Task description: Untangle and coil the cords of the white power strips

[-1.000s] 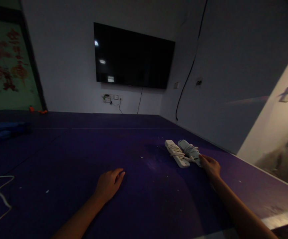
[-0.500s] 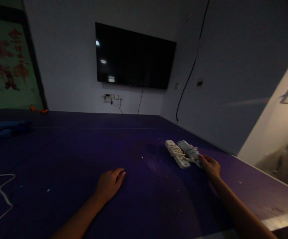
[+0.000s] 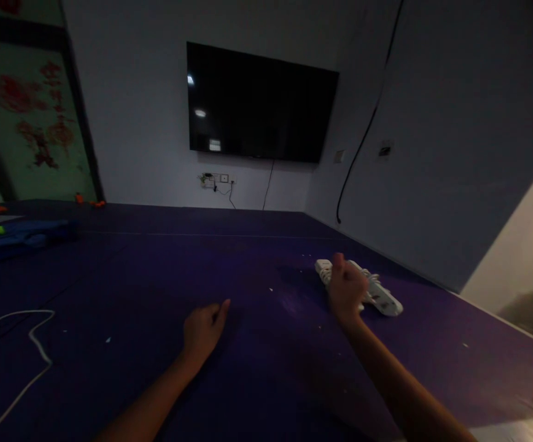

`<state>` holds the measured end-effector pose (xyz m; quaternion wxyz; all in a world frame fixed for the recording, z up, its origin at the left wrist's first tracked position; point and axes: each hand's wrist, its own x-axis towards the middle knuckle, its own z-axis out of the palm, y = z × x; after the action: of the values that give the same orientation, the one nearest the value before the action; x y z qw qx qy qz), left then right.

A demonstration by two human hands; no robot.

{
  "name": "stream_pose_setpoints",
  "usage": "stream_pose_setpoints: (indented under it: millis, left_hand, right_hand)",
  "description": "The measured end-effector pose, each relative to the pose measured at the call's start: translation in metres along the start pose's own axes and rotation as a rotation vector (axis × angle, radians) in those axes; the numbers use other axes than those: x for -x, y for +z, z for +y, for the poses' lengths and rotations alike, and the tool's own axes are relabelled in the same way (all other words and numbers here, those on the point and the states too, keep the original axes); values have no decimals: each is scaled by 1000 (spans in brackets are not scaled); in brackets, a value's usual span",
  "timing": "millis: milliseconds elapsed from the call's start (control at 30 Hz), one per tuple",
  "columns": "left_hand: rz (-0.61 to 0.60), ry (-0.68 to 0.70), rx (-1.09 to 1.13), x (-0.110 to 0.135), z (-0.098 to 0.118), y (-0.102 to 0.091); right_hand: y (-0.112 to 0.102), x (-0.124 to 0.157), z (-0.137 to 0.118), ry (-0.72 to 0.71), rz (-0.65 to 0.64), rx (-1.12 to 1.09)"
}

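Two white power strips lie side by side on the purple floor mat [image 3: 156,288], each with its cord wound round it. My right hand [image 3: 346,288] is closed over the left power strip [image 3: 323,267], whose far end sticks out past my fingers. The right power strip [image 3: 384,299] lies just beyond the hand, close against it. My left hand [image 3: 204,328] rests flat on the mat with the fingers stretched forward, holding nothing, well to the left of the strips.
A loose white cable [image 3: 34,334] snakes across the mat at the left. A blue bundle [image 3: 22,233] lies at the far left. A dark TV [image 3: 261,104] hangs on the far wall above wall sockets [image 3: 218,179]. A grey wall runs along the right.
My right hand has shifted left from the near end of the right strip and closed over the left strip. The view has turned a little leftward. My left hand has stayed put.
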<state>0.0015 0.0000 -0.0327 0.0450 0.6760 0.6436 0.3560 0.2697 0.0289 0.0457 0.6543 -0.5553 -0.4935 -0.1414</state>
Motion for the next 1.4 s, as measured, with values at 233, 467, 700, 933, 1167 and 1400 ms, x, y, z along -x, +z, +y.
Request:
stream_pose_setpoints:
  millis: [233, 467, 700, 933, 1167, 1400]
  left_hand:
    - [-20, -222, 626, -8, -6, 4]
    - [-471, -510, 1381, -11, 0, 0]
    - [-617, -447, 1867, -9, -2, 2]
    - [-615, -518, 1906, -9, -1, 1]
    - [-398, -578, 1672, -8, 8, -2]
    - [-88, -275, 1146, -3, 13, -3]
  right_hand:
    - [57, 107, -50, -66, -655, -249]
    - [57, 109, -22, 584, -1110, -790]
    - [64, 103, -17, 1055, -1168, -1044]
    - [61, 108, -23, 1142, -1159, -1047]
    - [59, 109, -23, 995, -1224, -1031]
    - [62, 113, -24, 574, -993, -628]
